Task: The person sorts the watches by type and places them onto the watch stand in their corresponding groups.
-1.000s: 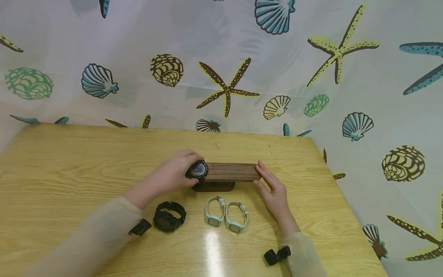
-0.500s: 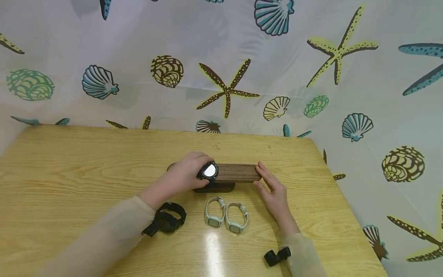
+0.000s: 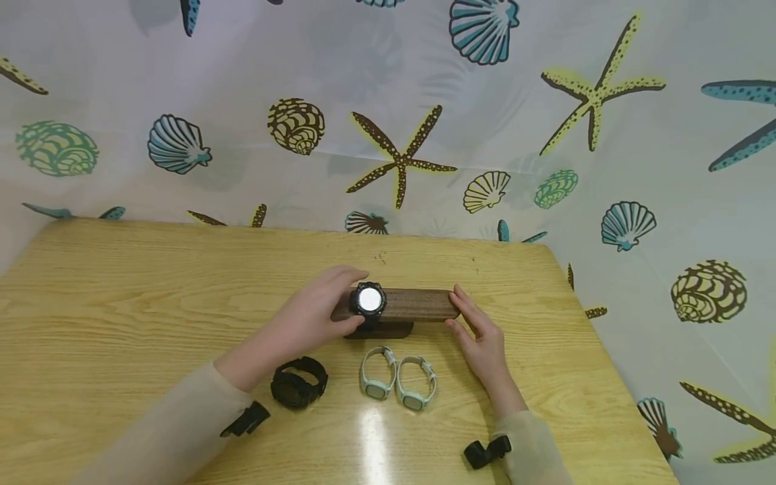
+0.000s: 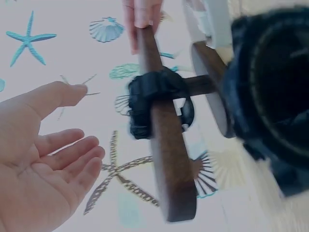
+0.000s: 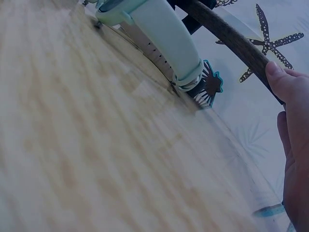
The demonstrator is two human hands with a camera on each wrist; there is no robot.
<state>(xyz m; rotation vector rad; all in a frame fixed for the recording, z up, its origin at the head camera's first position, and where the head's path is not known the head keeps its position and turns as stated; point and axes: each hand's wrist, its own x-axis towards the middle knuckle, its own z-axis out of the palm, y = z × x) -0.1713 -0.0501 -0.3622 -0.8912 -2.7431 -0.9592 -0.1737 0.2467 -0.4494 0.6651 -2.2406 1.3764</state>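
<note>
A black wristwatch (image 3: 369, 299) with a round, glaring face sits around the dark wooden bar of a watch stand (image 3: 421, 305). Left of it is my left hand (image 3: 309, 308), thumb and fingers spread; the left wrist view shows a gap between this hand (image 4: 53, 150) and the strapped-on watch (image 4: 157, 96). My right hand (image 3: 481, 343) holds the bar's right end between thumb and fingers, as the right wrist view also shows on the bar (image 5: 236, 41). The stand's base (image 3: 388, 331) is partly hidden under the bar.
A second black watch (image 3: 298, 382) lies on the wooden table (image 3: 151, 289) at front left. Two pale green watches (image 3: 376, 374) stand side by side before the stand. A shell-and-starfish patterned cloth (image 3: 242, 81) hangs behind the table and at its right.
My left hand has slid the black watch rightward along the bar, then let it go and drawn back slightly left. The right hand stays at the bar's end.
</note>
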